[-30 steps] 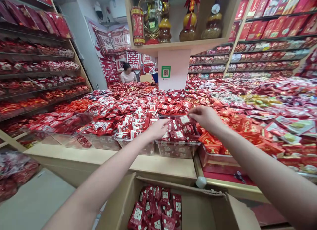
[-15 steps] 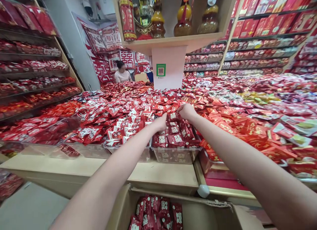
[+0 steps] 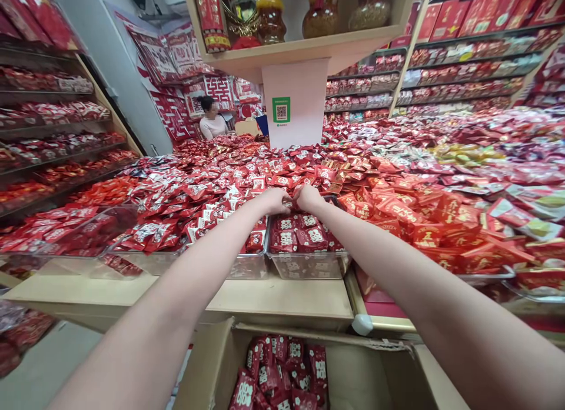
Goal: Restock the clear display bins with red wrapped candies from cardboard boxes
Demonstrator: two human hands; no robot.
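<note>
Both of my hands are close together over the back of a clear plastic bin (image 3: 309, 267) filled with small dark red packets (image 3: 312, 238) printed with pale characters. My left hand (image 3: 276, 201) has its fingers bent against a dark red packet (image 3: 288, 205) that shows partly between the hands. My right hand (image 3: 309, 198) is closed beside it, its fingertips hidden behind the knuckles, apparently on the same packet. Below the counter, an open cardboard box (image 3: 366, 369) holds more dark red packets (image 3: 282, 375) in its left part.
Bins of red-and-white packets (image 3: 163, 233) stand to the left, and orange-red packets (image 3: 424, 222) to the right. A post with a green code sign (image 3: 281, 110) rises behind, under an overhanging shelf (image 3: 309, 45). A person (image 3: 212, 120) is at the far back left.
My hands have come closer together, the right one shifting left and the left one slightly left and back. The view has tilted downward a little, showing more of the box.
</note>
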